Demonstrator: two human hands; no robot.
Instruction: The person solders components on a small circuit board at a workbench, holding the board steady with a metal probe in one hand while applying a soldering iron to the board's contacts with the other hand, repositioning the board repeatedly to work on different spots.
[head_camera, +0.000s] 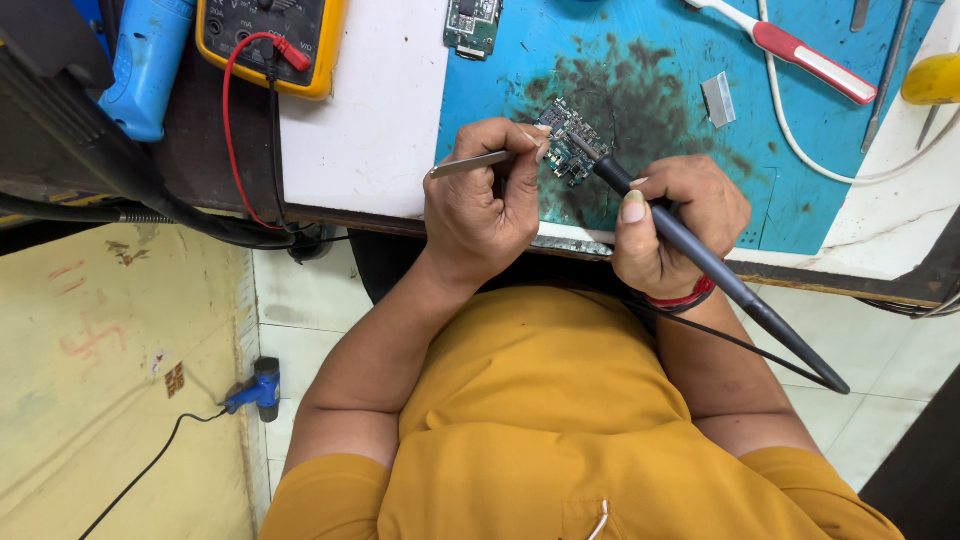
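A small green circuit board (570, 135) lies on a stained blue work mat (800, 160). My left hand (480, 205) grips metal tweezers (470, 164), whose tips meet the board's left edge. My right hand (670, 225) holds a dark soldering iron (700, 255) like a pen. Its tip touches the board's middle, and its black cord trails back to the right over my arm. A red band circles my right wrist.
A yellow multimeter (270, 40) with red and black leads sits top left beside a blue tool (145, 60). Another circuit board (472, 25) lies at the top edge. A red-and-white handled tool (810, 60), a white cable and metal picks lie top right.
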